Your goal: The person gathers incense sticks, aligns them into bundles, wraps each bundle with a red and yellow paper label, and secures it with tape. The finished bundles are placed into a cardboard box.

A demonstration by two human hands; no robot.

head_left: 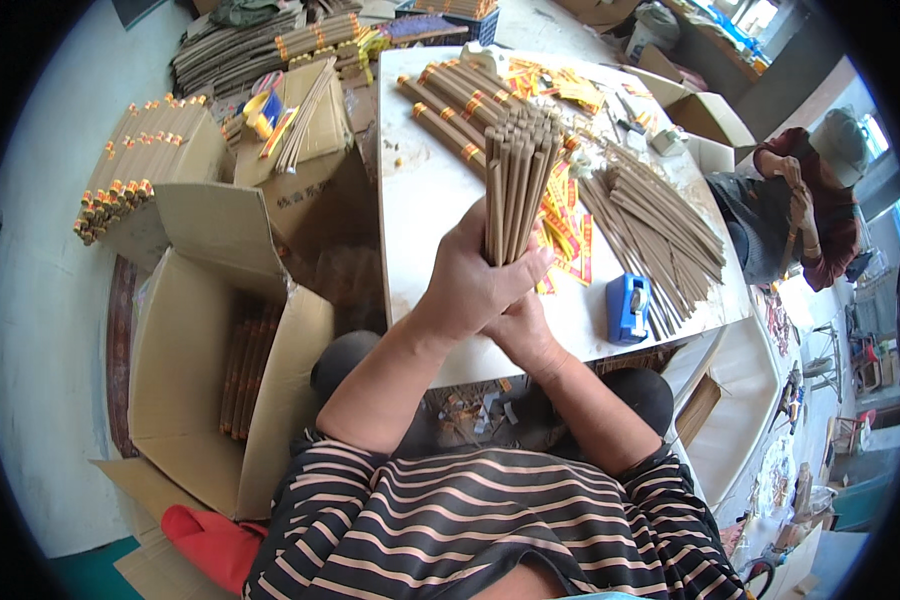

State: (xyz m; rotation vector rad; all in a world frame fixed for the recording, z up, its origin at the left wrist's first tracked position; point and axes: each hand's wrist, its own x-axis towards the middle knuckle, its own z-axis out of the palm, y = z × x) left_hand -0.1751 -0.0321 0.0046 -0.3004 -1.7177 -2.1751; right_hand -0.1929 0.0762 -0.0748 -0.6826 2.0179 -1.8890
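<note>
While the person in the striped top sits at the white tabletop, I can see a thick bundle of brown sticks standing nearly upright over its near part. The left hand has its grip closed firmly around the lower end; the right hand is tucked in just below, its fingers mostly hidden, so I can't tell how far that grip closes. Behind the bundle lie yellow-and-red labels, with banded rolls farther back. Over to the right, loose sticks fan out near a blue tape dispenser. An open cardboard box stands on the left, and a co-worker is off to the right.
</note>
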